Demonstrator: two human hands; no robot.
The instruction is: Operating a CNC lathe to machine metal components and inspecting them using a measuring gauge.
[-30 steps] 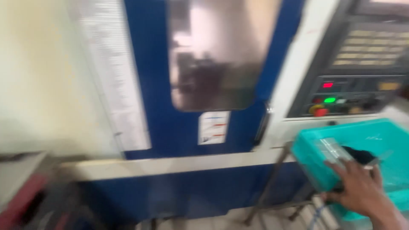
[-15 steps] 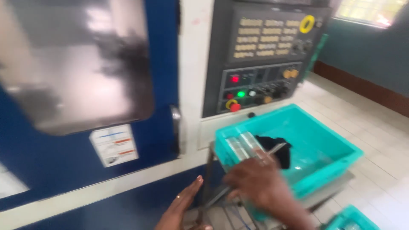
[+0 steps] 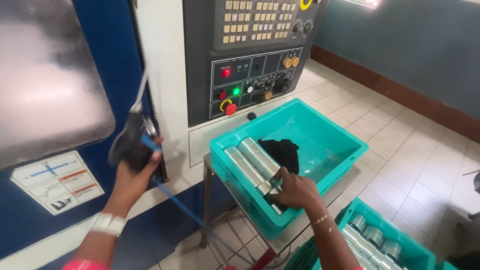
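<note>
Machine housing (image 3: pixel 75 75) in blue and white fills the left, its control panel (image 3: pixel 250 55) studded with buttons and lit lamps. Below the panel a teal bin (image 3: pixel 320 145) sits on a small metal counter (image 3: pixel 345 182), holding shiny metal cylinders (image 3: pixel 252 160) in rows beside a black cloth (image 3: pixel 283 151). A second teal bin (image 3: pixel 395 245) of cylinders stands lower right. The left hand (image 3: pixel 135 167) is clenched around a black air gun (image 3: pixel 131 140) with a blue hose (image 3: pixel 195 215). The right hand (image 3: pixel 295 190) reaches into the bin, fingers curled on a cylinder at the near end.
</note>
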